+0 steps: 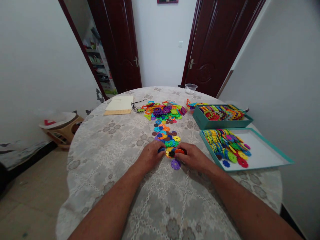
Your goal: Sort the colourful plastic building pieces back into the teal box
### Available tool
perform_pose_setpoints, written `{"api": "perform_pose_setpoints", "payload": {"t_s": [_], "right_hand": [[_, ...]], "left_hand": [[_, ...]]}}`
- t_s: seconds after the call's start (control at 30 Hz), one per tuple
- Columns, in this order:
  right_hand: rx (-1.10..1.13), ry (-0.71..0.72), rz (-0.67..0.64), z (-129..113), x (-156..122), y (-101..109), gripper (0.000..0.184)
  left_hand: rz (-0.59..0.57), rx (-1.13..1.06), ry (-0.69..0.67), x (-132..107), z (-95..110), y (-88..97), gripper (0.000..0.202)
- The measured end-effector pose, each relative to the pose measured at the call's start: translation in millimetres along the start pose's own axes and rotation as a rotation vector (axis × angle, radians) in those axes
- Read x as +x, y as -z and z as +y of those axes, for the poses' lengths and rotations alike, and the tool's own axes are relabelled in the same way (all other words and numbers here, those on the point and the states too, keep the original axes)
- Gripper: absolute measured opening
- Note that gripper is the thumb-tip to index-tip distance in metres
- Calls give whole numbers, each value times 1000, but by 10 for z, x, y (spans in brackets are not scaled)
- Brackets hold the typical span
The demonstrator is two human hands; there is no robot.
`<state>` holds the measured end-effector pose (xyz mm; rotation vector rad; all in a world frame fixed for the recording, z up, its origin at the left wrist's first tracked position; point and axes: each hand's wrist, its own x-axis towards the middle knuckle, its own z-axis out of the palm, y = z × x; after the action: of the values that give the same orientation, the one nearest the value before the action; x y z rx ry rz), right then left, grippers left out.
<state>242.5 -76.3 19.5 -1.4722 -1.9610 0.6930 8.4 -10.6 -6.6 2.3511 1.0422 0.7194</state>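
A: Both hands are low over the surface (100,166), wrists resting near it, just apart from each other!

B: And both are busy. The left hand (151,155) has thumb and fingers pinched on a blue disc (161,150).

A: Across from it, the right hand (190,155) is clamped on an orange disc (179,151), with something dark just beside that. Too small to tell what.

B: Look between them: a black disc (171,153), toothed, with a yellow disc (167,154) right next to it. Whether either hand touches those two, I can't tell.

A: Nearer the person, a purple disc (175,164) lies flat, just below the right hand.

B: Beyond the fingers, a loose strip (163,128) of discs, blue, orange, brown and more, runs up to the big mixed heap (166,110).

A: Over on the right, a tray (262,146) with rows and loose discs along its left side, and behind it a green box (203,122) packed with more.

B: Left of the heap, the glasses (135,107), folded out beside a pad (120,102). And a clear tub (191,87) stands at the far edge!
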Motion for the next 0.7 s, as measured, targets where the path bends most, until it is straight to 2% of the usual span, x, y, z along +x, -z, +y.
{"api": "perform_pose_setpoints", "payload": {"t_s": [0.13,0.2,0.33,0.47,0.6,0.7], "right_hand": [[16,64,-3,-43,-12,-88,9],[6,85,26,-75,-17,-169,6],[-55,91,66,-95,-3,-319,5],[-110,94,90,-61,19,-384,6],[-83,66,127,-49,22,-399,6],[-42,79,134,-52,16,-389,9]], "left_hand": [[80,-71,45,9,59,-6,14],[84,-101,71,6,87,-9,13],[21,-143,41,-3,130,14,22],[-49,-137,11,-11,180,81,33],[-93,-123,20,-11,221,91,27],[-58,-137,20,-1,218,54,21]]}}
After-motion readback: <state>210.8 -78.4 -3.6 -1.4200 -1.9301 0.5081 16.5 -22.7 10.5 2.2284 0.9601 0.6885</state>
